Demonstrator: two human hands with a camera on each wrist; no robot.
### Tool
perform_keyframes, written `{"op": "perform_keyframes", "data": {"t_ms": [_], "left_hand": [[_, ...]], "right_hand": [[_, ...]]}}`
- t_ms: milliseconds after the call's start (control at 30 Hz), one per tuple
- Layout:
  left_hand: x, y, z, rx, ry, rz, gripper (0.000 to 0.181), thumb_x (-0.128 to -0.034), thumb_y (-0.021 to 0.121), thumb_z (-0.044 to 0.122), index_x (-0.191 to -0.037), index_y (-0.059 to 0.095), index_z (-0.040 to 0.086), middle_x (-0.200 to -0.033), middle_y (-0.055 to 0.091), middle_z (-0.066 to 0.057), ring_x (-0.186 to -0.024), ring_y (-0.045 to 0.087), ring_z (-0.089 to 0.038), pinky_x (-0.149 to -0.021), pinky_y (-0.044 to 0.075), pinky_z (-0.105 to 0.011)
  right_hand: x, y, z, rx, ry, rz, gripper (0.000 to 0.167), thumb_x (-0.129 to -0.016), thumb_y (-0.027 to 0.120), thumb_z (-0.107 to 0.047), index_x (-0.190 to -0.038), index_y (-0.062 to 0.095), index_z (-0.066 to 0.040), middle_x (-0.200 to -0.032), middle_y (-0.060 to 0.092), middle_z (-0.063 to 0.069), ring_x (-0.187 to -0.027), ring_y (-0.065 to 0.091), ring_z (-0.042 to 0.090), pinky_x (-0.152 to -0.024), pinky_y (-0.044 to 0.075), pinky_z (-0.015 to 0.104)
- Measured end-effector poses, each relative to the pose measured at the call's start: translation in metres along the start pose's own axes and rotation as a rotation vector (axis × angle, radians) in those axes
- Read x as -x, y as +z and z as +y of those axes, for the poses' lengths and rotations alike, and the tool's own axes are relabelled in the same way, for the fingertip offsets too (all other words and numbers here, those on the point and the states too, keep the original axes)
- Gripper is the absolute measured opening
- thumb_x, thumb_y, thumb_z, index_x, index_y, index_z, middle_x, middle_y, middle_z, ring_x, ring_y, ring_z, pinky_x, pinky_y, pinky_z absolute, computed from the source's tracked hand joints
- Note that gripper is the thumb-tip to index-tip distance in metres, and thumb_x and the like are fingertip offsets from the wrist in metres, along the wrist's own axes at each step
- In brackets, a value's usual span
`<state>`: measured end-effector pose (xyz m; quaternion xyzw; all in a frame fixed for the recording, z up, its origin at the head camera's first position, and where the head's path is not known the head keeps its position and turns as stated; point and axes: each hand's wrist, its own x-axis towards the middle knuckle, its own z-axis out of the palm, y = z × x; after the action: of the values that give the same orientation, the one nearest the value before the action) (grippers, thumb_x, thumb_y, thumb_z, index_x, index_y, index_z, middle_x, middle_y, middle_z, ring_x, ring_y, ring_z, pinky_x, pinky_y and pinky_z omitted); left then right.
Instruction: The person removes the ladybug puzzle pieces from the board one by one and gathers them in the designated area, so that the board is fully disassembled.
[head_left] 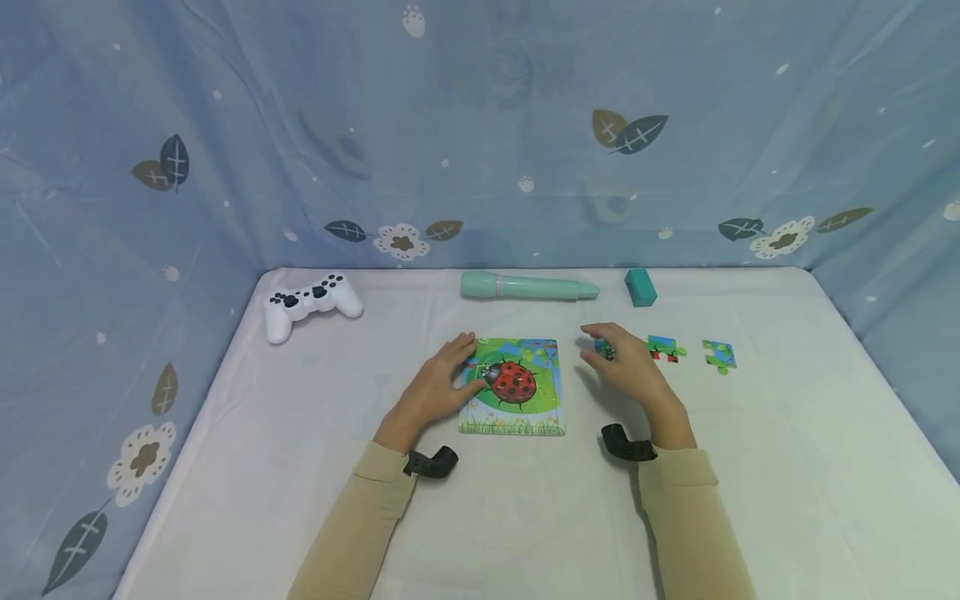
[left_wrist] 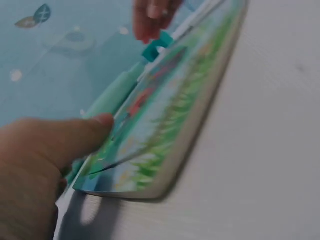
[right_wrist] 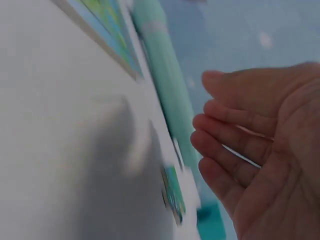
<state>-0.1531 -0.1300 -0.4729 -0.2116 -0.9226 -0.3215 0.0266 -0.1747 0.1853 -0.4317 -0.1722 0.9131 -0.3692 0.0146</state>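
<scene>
A square ladybug puzzle [head_left: 513, 408] lies on the white table. The left hand [head_left: 437, 387] rests at its left side, thumb over the picture and fingers along the upper left edge; in the left wrist view that thumb lies on the puzzle board [left_wrist: 165, 135]. To the right, the right hand [head_left: 632, 367] hovers above the table with nothing in its grasp, fingers relaxed and apart from the thumb in the right wrist view. A loose piece [head_left: 604, 348] lies partly hidden beneath it. Two more pieces, one [head_left: 663, 347] beside the hand and another [head_left: 720, 355] farther right, lie flat.
Behind the puzzle lies a green marker-shaped object [head_left: 529, 287], with a teal block [head_left: 641, 287] to its right. A white game controller [head_left: 312, 305] sits at the back left. Patterned blue cloth [head_left: 480, 133] hangs behind the table.
</scene>
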Motion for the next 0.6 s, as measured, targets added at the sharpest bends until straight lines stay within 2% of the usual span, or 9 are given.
{"op": "perform_keyframes", "data": {"t_ms": [133,333,467,600], "left_hand": [[0.0,0.0,0.011,-0.016,0.067,-0.011,0.065,-0.0881,0.067,0.034,-0.139,0.046,0.001,-0.149,0.039,-0.013,-0.14,0.033,-0.029,-0.117,0.027,-0.04],[0.003,0.006,0.028,0.001,0.157,-0.041,0.057,-0.0905,0.065,0.028,-0.136,0.049,-0.002,-0.145,0.044,-0.015,-0.136,0.038,-0.031,-0.113,0.034,-0.043],[0.004,0.012,0.038,0.01,0.181,-0.1,0.056,-0.0929,0.061,0.03,-0.139,0.047,0.0,-0.147,0.042,-0.014,-0.137,0.037,-0.031,-0.113,0.035,-0.043],[0.007,0.018,0.043,-0.024,0.175,-0.141,0.056,-0.0933,0.06,0.032,-0.139,0.047,0.001,-0.148,0.041,-0.012,-0.138,0.037,-0.03,-0.112,0.037,-0.042]], "right_hand": [[0.007,0.013,-0.015,-0.013,-0.047,-0.05,0.043,-0.092,0.062,-0.014,-0.131,0.052,0.002,-0.13,0.055,0.021,-0.117,0.053,0.039,-0.097,0.046,0.053],[0.021,0.034,-0.026,-0.047,-0.087,-0.117,0.047,-0.088,0.067,-0.012,-0.129,0.052,0.003,-0.129,0.055,0.019,-0.116,0.055,0.036,-0.097,0.048,0.049],[0.022,0.042,-0.026,-0.014,-0.128,-0.096,0.049,-0.083,0.072,-0.012,-0.127,0.054,0.002,-0.128,0.056,0.017,-0.12,0.053,0.034,-0.1,0.046,0.048],[0.022,0.047,-0.023,0.046,-0.181,-0.106,0.053,-0.083,0.073,-0.015,-0.129,0.053,0.001,-0.13,0.053,0.017,-0.124,0.048,0.034,-0.104,0.042,0.05]]}}
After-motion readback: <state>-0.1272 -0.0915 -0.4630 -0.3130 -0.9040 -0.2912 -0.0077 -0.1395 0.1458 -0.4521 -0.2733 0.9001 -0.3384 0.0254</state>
